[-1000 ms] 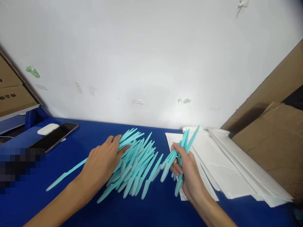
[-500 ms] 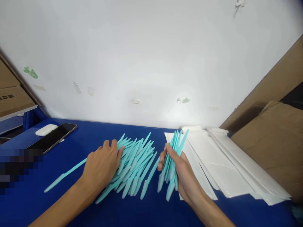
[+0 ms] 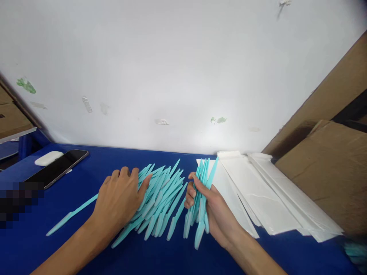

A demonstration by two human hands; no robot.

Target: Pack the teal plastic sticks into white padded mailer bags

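Note:
A loose pile of teal eyebrow razors (image 3: 162, 206) with pale blade covers lies on the blue table. My left hand (image 3: 119, 196) rests palm down over the pile's left side, thumb apart from the fingers and touching the razors; its fingertips are partly hidden. Upright in my right hand (image 3: 209, 198) is a bunch of the same razors (image 3: 202, 175), held between thumb and curled fingers just right of the pile. A single razor (image 3: 70, 215) sticks out to the left of my left wrist.
White flat packets (image 3: 258, 191) lie overlapped behind and right of my right hand. A phone (image 3: 57, 168) and a white case (image 3: 48, 158) are at the left. Brown cardboard (image 3: 327, 172) stands along the right, and a white wall (image 3: 183, 76) closes off the back.
The whole view has shifted slightly. My right hand, with its bunch of razors, has come a little closer to the pile. My left hand stays over the pile's left side.

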